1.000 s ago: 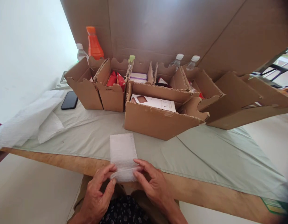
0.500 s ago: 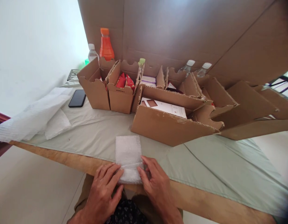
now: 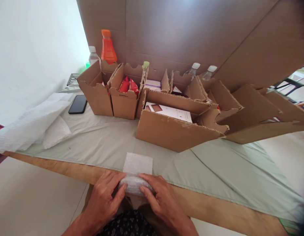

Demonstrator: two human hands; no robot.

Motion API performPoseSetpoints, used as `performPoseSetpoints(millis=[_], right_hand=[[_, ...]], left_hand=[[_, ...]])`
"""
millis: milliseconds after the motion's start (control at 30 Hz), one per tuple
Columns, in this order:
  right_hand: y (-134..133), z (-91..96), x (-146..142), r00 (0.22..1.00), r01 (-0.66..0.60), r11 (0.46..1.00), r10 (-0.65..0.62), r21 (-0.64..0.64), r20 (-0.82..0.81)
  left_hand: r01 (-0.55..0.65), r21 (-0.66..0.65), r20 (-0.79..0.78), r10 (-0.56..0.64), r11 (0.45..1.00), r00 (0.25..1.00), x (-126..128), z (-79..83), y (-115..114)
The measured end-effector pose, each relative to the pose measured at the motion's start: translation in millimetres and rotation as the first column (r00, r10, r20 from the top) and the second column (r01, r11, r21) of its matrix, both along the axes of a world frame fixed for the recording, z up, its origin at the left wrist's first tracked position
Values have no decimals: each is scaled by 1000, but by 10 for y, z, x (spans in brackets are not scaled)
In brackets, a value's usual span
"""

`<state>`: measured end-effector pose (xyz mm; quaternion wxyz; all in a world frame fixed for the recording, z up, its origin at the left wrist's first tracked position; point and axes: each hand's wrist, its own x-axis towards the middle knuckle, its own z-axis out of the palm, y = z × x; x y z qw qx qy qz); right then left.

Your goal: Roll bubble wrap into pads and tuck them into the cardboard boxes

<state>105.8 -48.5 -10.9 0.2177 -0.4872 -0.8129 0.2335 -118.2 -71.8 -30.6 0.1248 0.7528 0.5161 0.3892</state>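
Note:
A piece of bubble wrap (image 3: pixel 137 163) lies at the table's front edge, its far end flat on the cloth and its near end a thick roll (image 3: pixel 134 185). My left hand (image 3: pixel 106 193) grips the roll's left end, thumb on the near side and fingers over the top. On the right end, my right hand (image 3: pixel 159 193) holds it the same way. Whether anything is inside the roll, I cannot tell.
Cardboard bins (image 3: pixel 161 131) stand beyond, holding red packets (image 3: pixel 128 85) and a white box (image 3: pixel 169 112). Bottles (image 3: pixel 109 49) rise behind them. A phone (image 3: pixel 77 104) and more bubble wrap (image 3: pixel 38 121) lie at the left, on the green cloth (image 3: pixel 100 141).
The near part of the bubble wrap, flat before, is now a raised roll. Both hands have closed around its ends, and less of the sheet lies flat. The view has shifted slightly.

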Motion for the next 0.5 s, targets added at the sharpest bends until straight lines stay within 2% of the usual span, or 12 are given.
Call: performPoseSetpoints(millis=[100, 167, 200, 333, 433, 500], right_hand=[[-44, 1, -7, 991, 77, 973, -99, 217, 90], [-76, 32, -35, 985, 69, 934, -120, 349, 125], [-90, 46, -58, 986, 41, 928, -98, 371, 136], [-77, 40, -158, 983, -87, 963, 42, 257, 177], [4, 7, -153, 992, -33, 977, 6, 211, 125], [41, 13, -118, 999, 36, 976, -44, 214, 29]], left_hand=[[-71, -17, -39, 70, 997, 997, 49, -23, 91], [-86, -16, -75, 85, 996, 994, 72, -41, 158], [-88, -17, -84, 86, 996, 993, 74, -51, 184], [-132, -84, 9, 133, 988, 991, -6, -110, 156], [-171, -273, 202, 230, 947, 952, -90, -183, -10], [-146, -445, 359, 325, 884, 875, -82, -229, -141]])
